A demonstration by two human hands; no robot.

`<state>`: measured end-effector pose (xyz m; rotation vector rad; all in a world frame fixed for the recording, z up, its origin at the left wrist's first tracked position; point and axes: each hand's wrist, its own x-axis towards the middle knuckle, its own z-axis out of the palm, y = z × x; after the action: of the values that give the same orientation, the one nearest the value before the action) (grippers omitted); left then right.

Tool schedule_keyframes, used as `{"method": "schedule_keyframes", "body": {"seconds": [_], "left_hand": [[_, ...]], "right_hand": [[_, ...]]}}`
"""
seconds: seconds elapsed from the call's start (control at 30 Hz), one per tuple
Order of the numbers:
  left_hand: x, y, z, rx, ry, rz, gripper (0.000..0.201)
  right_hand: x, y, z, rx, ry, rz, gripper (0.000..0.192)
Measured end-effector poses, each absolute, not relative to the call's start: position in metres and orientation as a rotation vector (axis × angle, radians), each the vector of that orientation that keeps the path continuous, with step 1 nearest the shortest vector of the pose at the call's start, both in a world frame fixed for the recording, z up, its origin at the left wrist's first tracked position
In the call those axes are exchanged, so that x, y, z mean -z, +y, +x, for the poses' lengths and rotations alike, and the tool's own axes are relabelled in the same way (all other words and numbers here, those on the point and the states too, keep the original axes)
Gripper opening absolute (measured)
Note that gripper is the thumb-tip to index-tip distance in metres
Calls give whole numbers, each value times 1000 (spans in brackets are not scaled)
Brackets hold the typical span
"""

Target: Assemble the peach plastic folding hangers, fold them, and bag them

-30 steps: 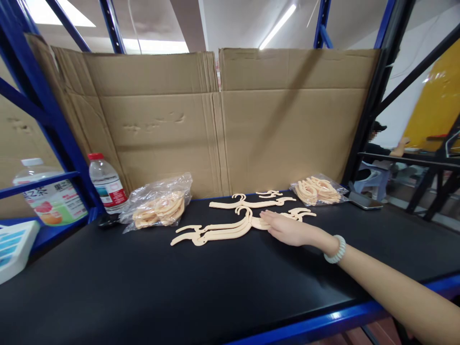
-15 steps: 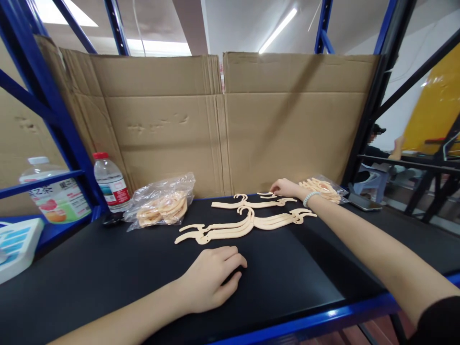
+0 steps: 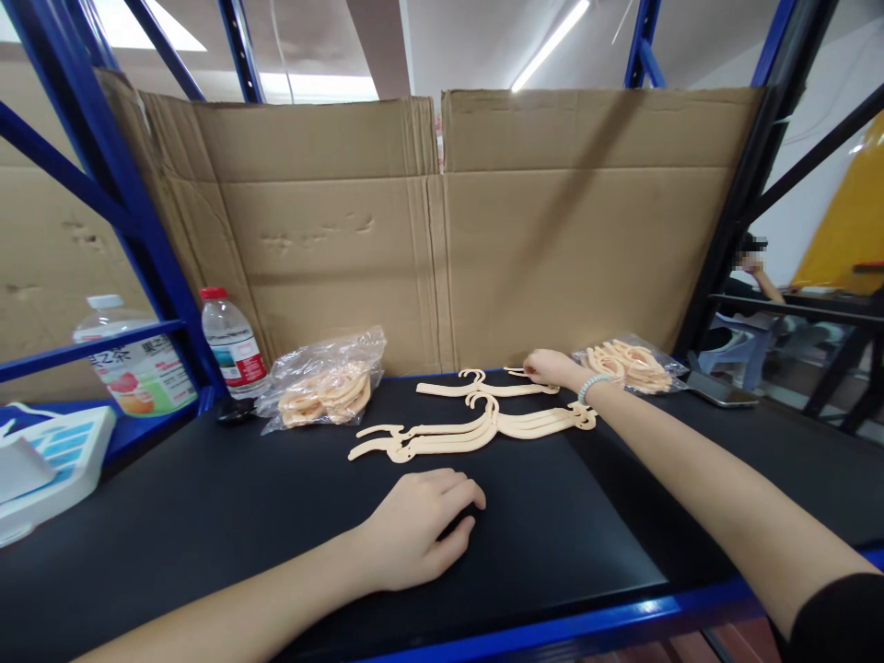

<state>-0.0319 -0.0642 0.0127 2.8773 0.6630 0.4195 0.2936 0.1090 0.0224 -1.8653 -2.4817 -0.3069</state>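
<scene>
Right hand (image 3: 549, 367) reaches forward across the black shelf surface (image 3: 207, 516), fingers pinched narrowly on a small cream piece (image 3: 517, 372) lying flat at the far edge, close to the cardboard wall (image 3: 428, 230). A pale bead bracelet (image 3: 591, 385) sits on its wrist. Left hand (image 3: 414, 529) rests palm down on the surface nearer the body, fingers loosely curled, holding nothing.

Between the two hands lie cream plastic hangers: one single hanger (image 3: 483, 387) just beside the right hand, and a nested stack (image 3: 476, 428) nearer the left hand; the count within the stack cannot be told. Two clear bags hold more cream pieces: one bag (image 3: 324, 382) beyond the left hand, one bag (image 3: 628, 364) just past the right wrist. A phone (image 3: 718, 389) lies beyond that second bag.

Two bottles stand far left of the left hand: a small red-capped bottle (image 3: 231, 345) and a larger white-capped bottle (image 3: 134, 364). Blue steel rack posts (image 3: 103, 157) frame the bay. A fluorescent tube (image 3: 549, 46) lights the ceiling. Another person (image 3: 750, 285) sits at a bench well beyond the right arm.
</scene>
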Motion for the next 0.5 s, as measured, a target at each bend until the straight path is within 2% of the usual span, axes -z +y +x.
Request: {"method": "schedule_keyframes", "body": {"seconds": [0.17, 0.37, 0.4, 0.5], "left_hand": [[-13, -63, -30, -452, 699, 2775, 19], [-9, -52, -26, -592, 840, 2201, 21], [-8, -50, -25, -653, 849, 2094, 26], [-6, -46, -25, -809, 836, 1848, 44]], "right_hand": [[-34, 95, 282, 294, -2338, -1675, 8], [-55, 40, 234, 107, -2134, -1384, 25], [-57, 27, 223, 22, -2125, -1315, 28], [-58, -12, 190, -554, -1961, -950, 25]]}}
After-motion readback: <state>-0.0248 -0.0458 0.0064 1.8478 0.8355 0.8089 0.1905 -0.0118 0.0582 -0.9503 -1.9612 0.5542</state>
